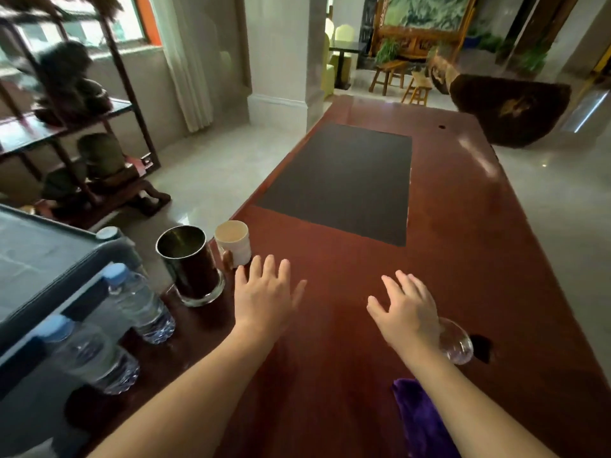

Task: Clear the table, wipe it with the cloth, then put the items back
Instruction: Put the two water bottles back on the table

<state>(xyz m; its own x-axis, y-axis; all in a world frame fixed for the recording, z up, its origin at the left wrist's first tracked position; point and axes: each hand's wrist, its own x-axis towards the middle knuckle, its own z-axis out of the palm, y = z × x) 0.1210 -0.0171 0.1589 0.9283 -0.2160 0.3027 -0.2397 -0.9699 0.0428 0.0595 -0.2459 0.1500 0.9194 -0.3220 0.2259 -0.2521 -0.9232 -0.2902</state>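
Both my hands hover over the red-brown wooden table, palms down. My left hand is open with fingers spread, just right of a white mug and a tall dark glass tumbler at the table's left edge. My right hand is open too, holding nothing. A clear glass lies partly hidden under my right wrist. A purple cloth lies on the table beneath my right forearm. Two water bottles stand at the near left.
A black mat lies flat on the table's middle. A grey bin with a dark lid stands at the left behind the bottles. A dark shelf with ornaments stands beyond on the tiled floor. Small holes mark the tabletop.
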